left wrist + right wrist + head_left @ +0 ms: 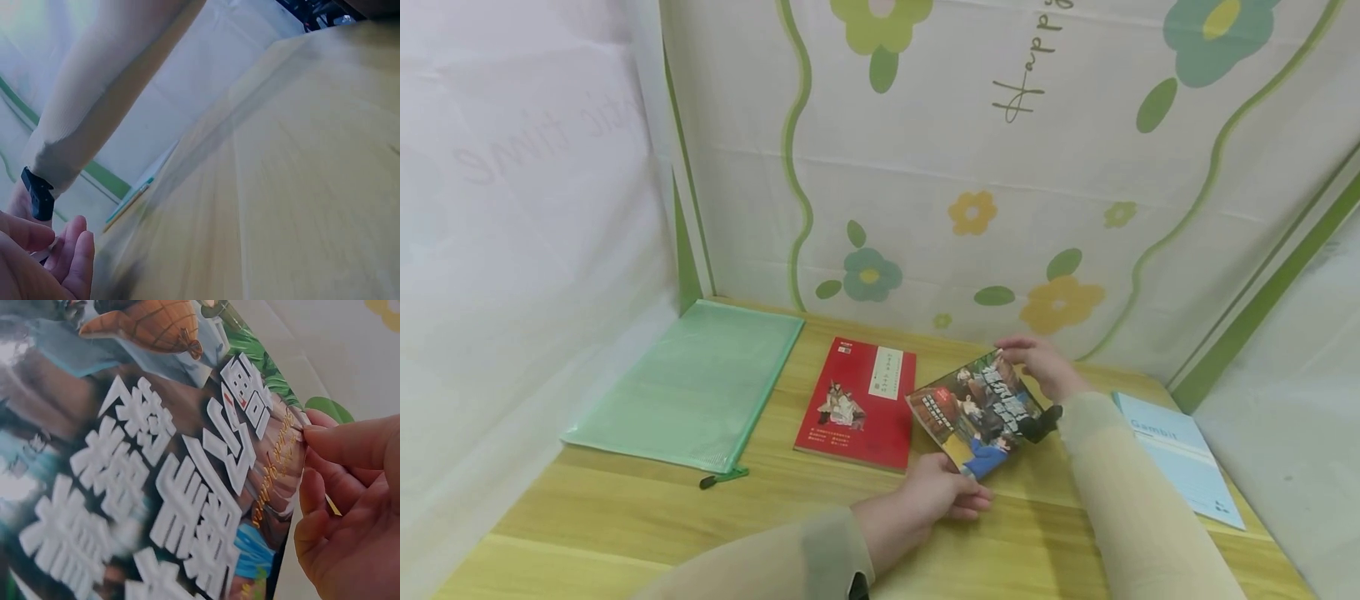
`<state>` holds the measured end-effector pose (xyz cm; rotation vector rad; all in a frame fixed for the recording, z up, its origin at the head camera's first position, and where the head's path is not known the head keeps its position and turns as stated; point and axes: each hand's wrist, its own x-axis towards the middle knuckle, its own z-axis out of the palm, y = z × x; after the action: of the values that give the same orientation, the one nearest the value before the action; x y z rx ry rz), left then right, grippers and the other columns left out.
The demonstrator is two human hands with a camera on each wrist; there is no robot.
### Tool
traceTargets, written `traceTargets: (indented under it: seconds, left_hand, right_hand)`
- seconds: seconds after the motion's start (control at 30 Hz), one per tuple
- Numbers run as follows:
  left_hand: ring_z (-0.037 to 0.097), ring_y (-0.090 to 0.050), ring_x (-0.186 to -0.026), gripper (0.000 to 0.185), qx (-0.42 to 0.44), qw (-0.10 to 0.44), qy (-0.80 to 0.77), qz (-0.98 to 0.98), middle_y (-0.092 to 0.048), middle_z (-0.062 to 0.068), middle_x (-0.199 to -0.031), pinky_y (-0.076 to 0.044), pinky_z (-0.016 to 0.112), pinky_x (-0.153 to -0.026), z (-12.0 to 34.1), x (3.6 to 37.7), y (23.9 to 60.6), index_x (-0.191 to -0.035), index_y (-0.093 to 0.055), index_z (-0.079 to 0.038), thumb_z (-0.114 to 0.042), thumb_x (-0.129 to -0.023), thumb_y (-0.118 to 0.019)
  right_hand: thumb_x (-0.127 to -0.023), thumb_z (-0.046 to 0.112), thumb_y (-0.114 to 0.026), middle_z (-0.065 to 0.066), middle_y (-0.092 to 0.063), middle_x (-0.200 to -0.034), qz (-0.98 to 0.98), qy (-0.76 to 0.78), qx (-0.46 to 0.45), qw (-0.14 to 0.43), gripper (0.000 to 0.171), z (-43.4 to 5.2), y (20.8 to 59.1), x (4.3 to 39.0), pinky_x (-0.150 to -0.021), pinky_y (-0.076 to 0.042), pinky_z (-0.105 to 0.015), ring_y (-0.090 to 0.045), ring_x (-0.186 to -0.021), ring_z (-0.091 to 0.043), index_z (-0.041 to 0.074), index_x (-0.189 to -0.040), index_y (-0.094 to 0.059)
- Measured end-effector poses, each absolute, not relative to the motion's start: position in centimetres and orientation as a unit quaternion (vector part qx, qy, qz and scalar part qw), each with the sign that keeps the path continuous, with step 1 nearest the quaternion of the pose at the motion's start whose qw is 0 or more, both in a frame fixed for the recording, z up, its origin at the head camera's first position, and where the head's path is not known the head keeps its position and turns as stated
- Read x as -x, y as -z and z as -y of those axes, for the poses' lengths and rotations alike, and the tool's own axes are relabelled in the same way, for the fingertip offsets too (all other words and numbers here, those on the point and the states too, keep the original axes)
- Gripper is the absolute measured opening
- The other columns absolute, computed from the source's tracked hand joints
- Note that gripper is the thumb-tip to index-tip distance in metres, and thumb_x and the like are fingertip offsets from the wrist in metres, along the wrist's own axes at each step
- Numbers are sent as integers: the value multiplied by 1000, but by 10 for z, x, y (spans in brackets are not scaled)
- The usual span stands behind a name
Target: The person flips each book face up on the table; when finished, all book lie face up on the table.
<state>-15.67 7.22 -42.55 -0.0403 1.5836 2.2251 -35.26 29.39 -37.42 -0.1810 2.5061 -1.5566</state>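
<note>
Two hands hold one illustrated book [977,412] above a wooden table [625,517], and both arms wear pale sleeves. Nearest the camera, the left hand [936,496] grips the book's near lower corner, fingers curled under the edge and thumb on top; in the left wrist view only a few fingertips [72,256] show beside the blurred tabletop, so the grip itself cannot be read there. The book is tilted, its near edge low over the table and its far edge raised, with its dark cover and large white characters facing up. At the far upper corner the right hand [1041,367] pinches the cover's edge, and the right wrist view shows its thumb and fingers [350,444] closed on that edge close up. Just left of the held book, a red book [857,404] lies flat on the table, the two nearly touching. To the right, partly behind the right sleeve, lies a light blue booklet [1183,467]. Farther left, a green zip pouch [692,387] rests flat against the back corner, under a flowered backdrop [970,167].
</note>
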Motion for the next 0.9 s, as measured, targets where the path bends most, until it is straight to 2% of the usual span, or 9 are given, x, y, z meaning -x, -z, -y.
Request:
traceTargets:
  seconds: [0.23, 0.53, 0.9]
  left_hand:
    - [28, -73, -76, 20, 26, 214, -807, -550, -72, 18, -84, -61, 36, -66, -82, 155, 427, -107, -54, 2, 8, -89, -62]
    - [29, -73, -76, 25, 62, 218, -815, -534, -71, 18, -82, -61, 35, -64, -97, 156, 435, -111, -55, 5, 10, -87, -62]
    - [28, -72, -79, 14, 74, 214, -828, -512, -70, 21, -88, -61, 38, -70, -114, 157, 439, -102, -54, 5, 2, -90, -62]
  right_hand:
    - [-98, 12, -59, -18, -57, -129, -850, 514, 68, 96, 35, -290, 371, 353, -96, -32, -43, -46, -119, -31, -2, -130, -57]
    - [-96, 12, -60, -15, -61, -124, -868, 479, 81, 104, 32, -280, 363, 363, -92, -36, -41, -49, -116, -31, 2, -126, -60]
    - [-96, 6, -59, -19, -58, -130, -879, 456, 88, 111, 32, -263, 362, 368, -106, -33, -58, -47, -122, -35, -2, -127, -60]
